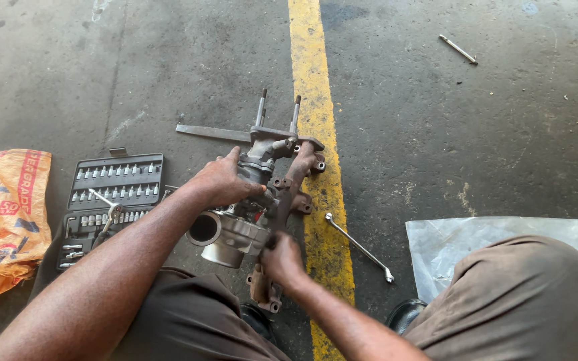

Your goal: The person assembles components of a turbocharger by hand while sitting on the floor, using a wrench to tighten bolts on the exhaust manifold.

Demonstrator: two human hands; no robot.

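A grey metal turbocharger with a rusty exhaust manifold (pixel 287 175) stands on the concrete floor between my knees. My left hand (pixel 219 180) grips its upper housing from the left. My right hand (pixel 281 259) clasps the lower part of the rusty manifold near its bottom flange (pixel 262 293). Two studs (pixel 277 108) stick up from the far end of the assembly. The round silver compressor inlet (pixel 210 230) faces left, below my left hand.
An open socket set case (pixel 110 200) lies to the left with a wrench on it. An orange bag (pixel 5 220) is at the far left. A ring spanner (pixel 359 247) lies right of the yellow floor line (pixel 312 73). Clear plastic sheet (pixel 449 244) lies under my right knee; a metal rod (pixel 458 49) lies at the far right.
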